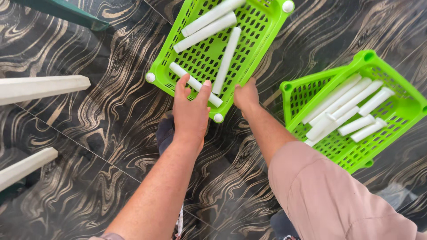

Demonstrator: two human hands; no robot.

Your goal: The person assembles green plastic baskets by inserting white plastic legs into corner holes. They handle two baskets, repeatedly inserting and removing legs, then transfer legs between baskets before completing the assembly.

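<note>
The left hand [190, 111] hangs over the near edge of a green basket [178, 42] on the dark marbled floor [111, 133]. Its fingers are spread open and hold nothing; the fingertips are just at a white tube [195, 84] lying inside. The right hand [246, 95] grips the basket rim, fingers curled over it. A second basket [400, 111] with tubes stands to the right.

The floor [106, 133] is glossy black tile veined with swirling gold and cream marbling, thin grout lines crossing it diagonally. Soft daylight glints off it. At the left edge two pale cream bars [42, 88] slant inward. A dark green beam [66, 12] crosses the upper left corner.
</note>
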